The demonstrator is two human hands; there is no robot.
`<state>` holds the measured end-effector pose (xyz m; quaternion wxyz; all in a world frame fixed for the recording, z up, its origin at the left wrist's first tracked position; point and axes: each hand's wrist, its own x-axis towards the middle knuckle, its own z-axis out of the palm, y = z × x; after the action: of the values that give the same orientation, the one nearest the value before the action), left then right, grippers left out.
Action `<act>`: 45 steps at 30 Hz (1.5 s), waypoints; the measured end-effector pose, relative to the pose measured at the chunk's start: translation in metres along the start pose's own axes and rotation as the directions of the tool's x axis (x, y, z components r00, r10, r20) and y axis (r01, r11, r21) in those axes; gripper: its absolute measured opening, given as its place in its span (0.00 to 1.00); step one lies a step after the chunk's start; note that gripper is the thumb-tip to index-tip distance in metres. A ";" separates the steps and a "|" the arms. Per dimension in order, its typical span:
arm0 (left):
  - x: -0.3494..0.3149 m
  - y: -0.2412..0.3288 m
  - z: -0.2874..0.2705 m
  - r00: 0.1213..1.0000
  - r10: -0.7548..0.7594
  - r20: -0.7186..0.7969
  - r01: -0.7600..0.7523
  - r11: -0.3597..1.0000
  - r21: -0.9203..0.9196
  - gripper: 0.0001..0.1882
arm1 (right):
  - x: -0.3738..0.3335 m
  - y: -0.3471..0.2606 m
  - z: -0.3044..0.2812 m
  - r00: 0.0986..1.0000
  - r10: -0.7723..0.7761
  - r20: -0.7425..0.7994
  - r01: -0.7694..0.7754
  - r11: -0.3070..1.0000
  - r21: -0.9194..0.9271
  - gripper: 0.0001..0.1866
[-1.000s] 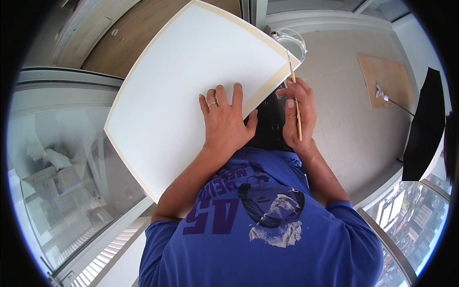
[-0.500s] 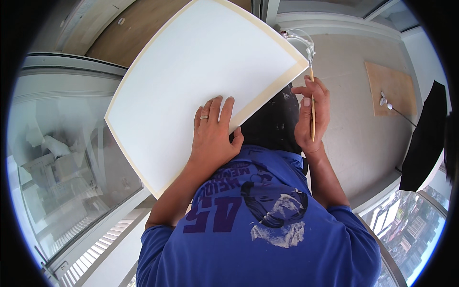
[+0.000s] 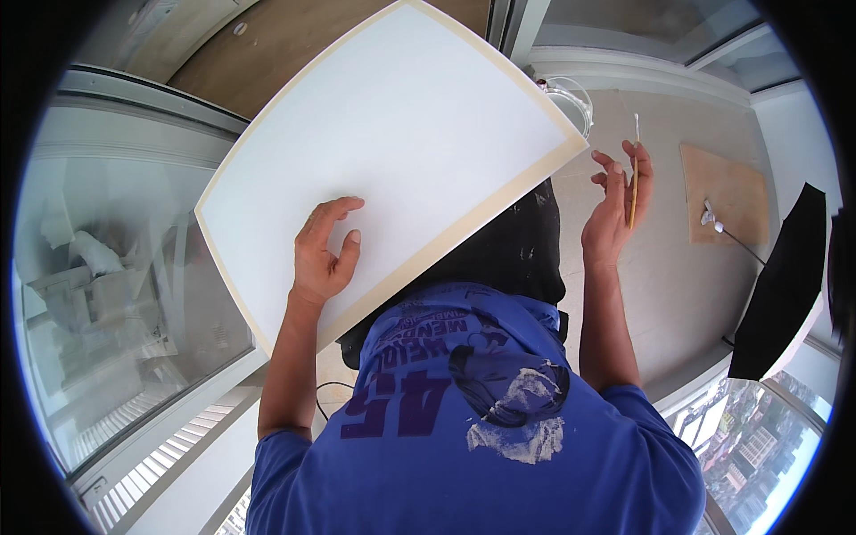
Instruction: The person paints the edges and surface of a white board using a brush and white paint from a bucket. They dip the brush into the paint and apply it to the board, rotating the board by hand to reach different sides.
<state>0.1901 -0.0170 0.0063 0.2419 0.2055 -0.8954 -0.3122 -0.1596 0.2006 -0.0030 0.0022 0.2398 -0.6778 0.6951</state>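
Note:
A large white panel (image 3: pixel 401 116) with a cream tape-like border (image 3: pixel 495 221) slants across the middle, over my dark trousers. My left hand (image 3: pixel 323 254) is over its lower left part, thumb and fingers apart and curved, holding nothing; I cannot tell whether it touches the surface. Off the panel's right corner, my right hand (image 3: pixel 610 214) holds a slim paintbrush (image 3: pixel 635 183) by its wooden handle, its whitish tip pointing up and away. Part of a white bucket (image 3: pixel 578 109) with a wire handle shows behind that corner, its contents mostly hidden.
On the right, a brown board (image 3: pixel 727 192) lies on the grey floor (image 3: pixel 664 294), near a black umbrella-like shape (image 3: pixel 780 290) with a thin rod. A framed glass door (image 3: pixel 134 259) stands at left, and windows show at lower right.
My left hand has moved left on the panel and its fingers have curled. My right hand has carried the paintbrush right, away from the bucket.

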 end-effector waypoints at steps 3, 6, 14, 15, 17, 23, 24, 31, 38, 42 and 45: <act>-0.005 -0.026 0.005 0.903 -0.376 -0.208 0.211 0.811 -0.546 0.18 | 0.002 0.018 0.001 0.975 0.220 -0.036 -0.214 0.969 0.125 0.29; 0.002 -0.034 0.001 0.878 -0.451 -0.157 0.262 0.730 -0.632 0.17 | -0.002 0.019 0.005 0.939 0.344 -0.028 -0.335 0.928 0.161 0.33; 0.029 -0.050 -0.002 0.802 -0.435 -0.410 0.373 0.900 -0.226 0.20 | -0.020 0.008 0.023 0.878 0.475 0.052 -0.474 0.851 0.228 0.43; 0.026 -0.052 0.002 0.810 -0.402 -0.427 0.366 0.915 -0.167 0.20 | -0.023 0.007 0.025 0.862 0.503 0.061 -0.501 0.827 0.256 0.45; 0.032 -0.044 0.001 0.787 -0.446 -0.426 0.386 0.895 -0.224 0.20 | -0.026 0.013 0.031 0.865 0.500 0.040 -0.496 0.841 0.215 0.45; 0.029 -0.049 -0.008 0.718 -0.576 -0.392 0.380 0.795 -0.472 0.19 | -0.011 0.006 0.043 0.840 0.540 0.050 -0.528 0.795 0.297 0.50; 0.030 -0.048 -0.008 0.718 -0.574 -0.394 0.377 0.796 -0.473 0.19 | -0.012 0.015 0.047 0.853 0.522 0.026 -0.507 0.814 0.285 0.50; 0.046 -0.062 -0.025 0.747 -0.567 -0.348 0.414 0.805 -0.424 0.18 | -0.014 0.037 0.051 0.865 0.501 0.015 -0.486 0.831 0.271 0.53; 0.095 -0.183 -0.073 0.929 0.091 -0.359 0.153 0.790 0.594 0.18 | -0.013 0.041 0.057 0.841 0.541 -0.003 -0.525 0.817 0.241 0.54; 0.111 -0.213 -0.095 0.873 -0.367 -0.322 0.475 0.790 0.388 0.30 | -0.008 0.023 0.061 0.822 0.569 -0.027 -0.552 0.806 0.214 0.53; 0.117 -0.212 -0.099 0.817 -0.512 -0.265 0.577 0.726 0.375 0.36 | -0.007 0.020 0.058 0.820 0.572 -0.026 -0.546 0.795 0.265 0.52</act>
<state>0.1981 -0.2763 -0.0299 0.1502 0.5302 -0.8219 -0.1440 -0.1408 0.1469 -0.0261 -0.1976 -0.0096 -0.6258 0.7545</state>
